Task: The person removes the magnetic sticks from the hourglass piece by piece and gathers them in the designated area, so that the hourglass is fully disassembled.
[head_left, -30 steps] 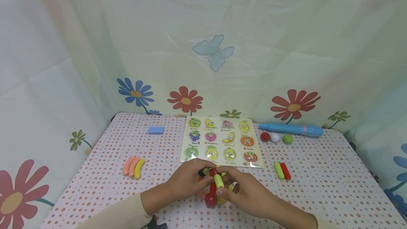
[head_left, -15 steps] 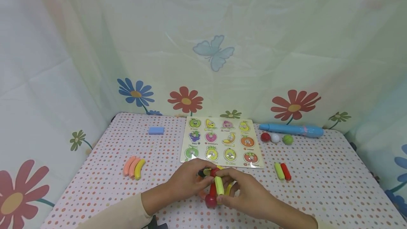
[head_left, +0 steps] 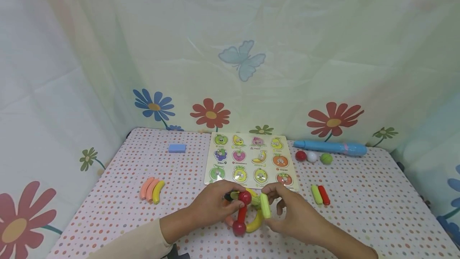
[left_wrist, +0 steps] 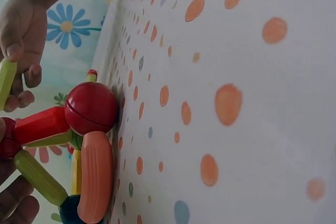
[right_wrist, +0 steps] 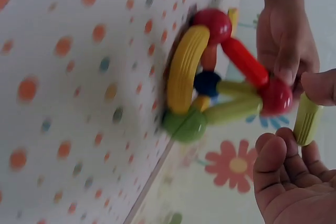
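In the head view, cannot clearly make out the dark blue ball (right_wrist: pixel 207 83) of the ball-and-rod model (head_left: pixel 242 214) near the left hand (head_left: pixel 210 203); in the right wrist view, visible among the rods. Can see only part of the held lime-green rod (head_left: pixel 265 206) in the left wrist view, cut off at the edge. Gripping the model's upper red ball (head_left: pixel 245 197) with the left hand; pinching the rod between thumb and fingers of the right hand (head_left: pixel 291 209), near that ball but apart from it. Can find the model on the dotted tabletop (head_left: pixel 195 163), between the hands. Beyond, can see a fruit puzzle board (head_left: pixel 228 165), slightly covered at its near edge by the left hand, with fruit pieces (head_left: pixel 239 174) set in three rows. To the right, can see a light blue tube (head_left: pixel 330 147), three loose balls (head_left: pixel 312 156) and two straight rods (head_left: pixel 317 194); to the left, a blue block (head_left: pixel 177 148) and three curved rods (head_left: pixel 158 192).
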`<state>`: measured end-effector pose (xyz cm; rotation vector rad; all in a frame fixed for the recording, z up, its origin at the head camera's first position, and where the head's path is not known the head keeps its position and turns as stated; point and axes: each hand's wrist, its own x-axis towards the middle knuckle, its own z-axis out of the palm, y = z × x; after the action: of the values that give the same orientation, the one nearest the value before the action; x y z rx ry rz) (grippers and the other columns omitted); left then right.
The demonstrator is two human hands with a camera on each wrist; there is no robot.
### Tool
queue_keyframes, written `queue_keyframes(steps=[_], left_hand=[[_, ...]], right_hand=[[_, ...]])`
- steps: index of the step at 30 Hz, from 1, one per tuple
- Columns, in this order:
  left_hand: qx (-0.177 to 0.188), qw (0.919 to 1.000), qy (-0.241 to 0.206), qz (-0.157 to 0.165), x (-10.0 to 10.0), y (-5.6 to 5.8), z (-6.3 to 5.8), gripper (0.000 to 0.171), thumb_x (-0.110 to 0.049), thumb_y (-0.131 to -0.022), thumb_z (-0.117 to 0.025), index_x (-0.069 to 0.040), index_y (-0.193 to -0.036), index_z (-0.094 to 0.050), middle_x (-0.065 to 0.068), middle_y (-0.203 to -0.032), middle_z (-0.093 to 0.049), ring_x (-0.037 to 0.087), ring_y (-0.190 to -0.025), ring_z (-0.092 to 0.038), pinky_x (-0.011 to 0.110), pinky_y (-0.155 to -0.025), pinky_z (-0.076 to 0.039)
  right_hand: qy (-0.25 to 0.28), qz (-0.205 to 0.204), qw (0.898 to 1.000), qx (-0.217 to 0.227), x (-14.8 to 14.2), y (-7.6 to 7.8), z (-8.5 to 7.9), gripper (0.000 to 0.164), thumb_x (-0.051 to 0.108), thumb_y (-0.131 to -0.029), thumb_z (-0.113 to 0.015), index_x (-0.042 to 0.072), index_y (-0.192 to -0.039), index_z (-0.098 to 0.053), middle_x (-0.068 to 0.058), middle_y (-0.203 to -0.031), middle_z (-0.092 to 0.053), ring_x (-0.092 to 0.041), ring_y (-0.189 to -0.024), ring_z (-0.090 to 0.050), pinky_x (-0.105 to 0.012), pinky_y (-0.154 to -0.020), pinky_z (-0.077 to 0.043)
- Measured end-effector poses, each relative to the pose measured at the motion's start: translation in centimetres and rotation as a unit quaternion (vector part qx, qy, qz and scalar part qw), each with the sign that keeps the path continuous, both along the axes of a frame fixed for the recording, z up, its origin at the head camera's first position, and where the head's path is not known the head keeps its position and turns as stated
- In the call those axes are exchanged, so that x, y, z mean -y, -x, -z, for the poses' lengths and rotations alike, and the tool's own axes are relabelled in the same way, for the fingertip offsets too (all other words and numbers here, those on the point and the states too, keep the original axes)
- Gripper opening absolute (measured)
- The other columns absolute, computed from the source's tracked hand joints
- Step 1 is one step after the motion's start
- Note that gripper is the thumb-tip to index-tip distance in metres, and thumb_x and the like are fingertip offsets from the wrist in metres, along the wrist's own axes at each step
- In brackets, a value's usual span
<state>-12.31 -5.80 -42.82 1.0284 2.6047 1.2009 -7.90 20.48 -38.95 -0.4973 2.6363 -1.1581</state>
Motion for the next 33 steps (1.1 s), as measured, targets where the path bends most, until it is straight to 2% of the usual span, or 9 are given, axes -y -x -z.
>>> queue_keyframes(steps=[7,11,14,21,26,33], left_hand=[[0.005,1.0000,0.009,-0.001,-0.1,0.0,-0.1,0.033,-0.027,-0.096,-0.075,-0.024,-0.127,-0.068,-0.015,-0.123,-0.066,0.006,-0.115,-0.060,0.029,-0.100,-0.050],[0.010,0.9999,0.011,-0.001,-0.1,0.1,-0.1,0.032,-0.027,-0.096,-0.075,-0.024,-0.127,-0.068,-0.015,-0.122,-0.066,0.008,-0.115,-0.061,0.028,-0.099,-0.050],[0.010,0.9999,0.013,-0.001,-0.1,0.1,-0.1,0.033,-0.027,-0.096,-0.075,-0.023,-0.127,-0.068,-0.015,-0.122,-0.066,0.008,-0.115,-0.061,0.028,-0.099,-0.050],[0.002,0.9999,0.012,0.001,-0.1,0.2,-0.1,0.034,-0.027,-0.095,-0.076,-0.023,-0.128,-0.068,-0.015,-0.122,-0.066,0.007,-0.116,-0.061,0.027,-0.099,-0.051],[-0.005,0.9999,0.014,0.001,0.0,0.2,-0.1,0.033,-0.028,-0.095,-0.075,-0.023,-0.127,-0.068,-0.015,-0.123,-0.067,0.002,-0.116,-0.058,0.027,-0.099,-0.050],[-0.008,0.9999,0.013,0.002,0.0,0.2,-0.1,0.033,-0.027,-0.095,-0.076,-0.023,-0.127,-0.068,-0.015,-0.122,-0.067,0.002,-0.116,-0.058,0.027,-0.099,-0.050]], right_hand=[[-0.039,0.068,0.997,-0.018,-4.0,1.1,0.2,0.068,0.016,-0.073,-0.093,0.012,-0.129,-0.055,-0.001,-0.109,-0.063,-0.020,-0.081,-0.058,-0.026,-0.065,-0.052],[-0.060,0.073,0.995,-0.042,-6.8,1.7,0.7,0.066,0.014,-0.075,-0.091,0.012,-0.130,-0.054,-0.002,-0.112,-0.065,-0.021,-0.082,-0.058,-0.026,-0.064,-0.050],[-0.080,0.070,0.992,-0.061,-8.7,2.0,1.0,0.066,0.015,-0.077,-0.090,0.011,-0.131,-0.053,-0.003,-0.116,-0.066,-0.022,-0.089,-0.060,-0.026,-0.066,-0.050],[-0.084,0.079,0.992,-0.053,-12.4,2.6,1.5,0.067,0.016,-0.077,-0.091,0.010,-0.132,-0.053,-0.008,-0.116,-0.065,-0.022,-0.081,-0.056,-0.026,-0.060,-0.049],[-0.108,0.091,0.989,-0.051,-14.9,3.3,2.0,0.069,0.020,-0.077,-0.091,0.006,-0.133,-0.053,-0.005,-0.107,-0.059,-0.024,-0.090,-0.054,-0.026,-0.063,-0.048],[-0.139,0.108,0.984,-0.009,-17.6,4.2,2.9,0.072,0.024,-0.078,-0.090,0.002,-0.134,-0.051,-0.006,-0.106,-0.056,-0.025,-0.094,-0.053,-0.026,-0.067,-0.051]])
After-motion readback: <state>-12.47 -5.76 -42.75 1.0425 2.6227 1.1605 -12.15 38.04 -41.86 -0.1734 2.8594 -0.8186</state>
